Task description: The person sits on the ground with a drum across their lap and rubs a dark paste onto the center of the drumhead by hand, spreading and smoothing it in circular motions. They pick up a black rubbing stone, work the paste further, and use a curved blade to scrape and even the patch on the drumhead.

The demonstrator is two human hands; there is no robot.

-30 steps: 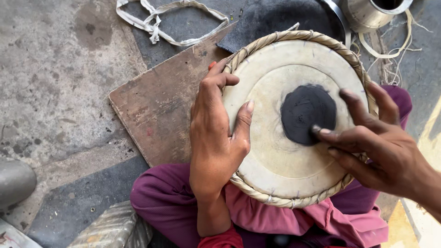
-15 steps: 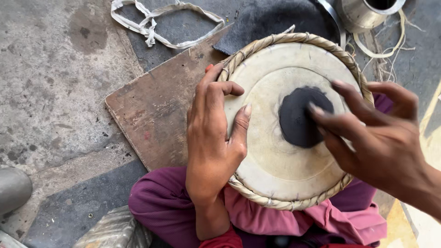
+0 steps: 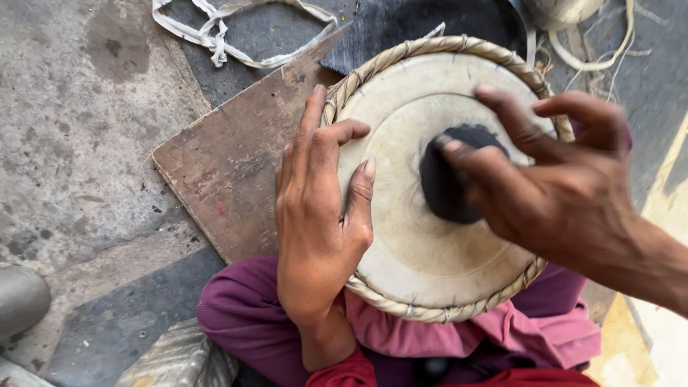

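Lap, purple cloth [image 3: 244,315]: carries the drum [image 3: 401,236], which rests tilted against the knees.
Left hand [image 3: 315,229]: grip spread flat, palm and thumb pressed on the drum's skin at the near-left rim, apparently to steady it.
Right hand [image 3: 559,193]: fingers together, tips on the black patch [image 3: 448,190] at the skin's centre, holding nothing visible.
Woven rim [image 3: 430,46]: encircles the skin.
Wooden board [image 3: 229,165]: on the floor, beside the drum.
White strap [image 3: 215,36]: farther off.
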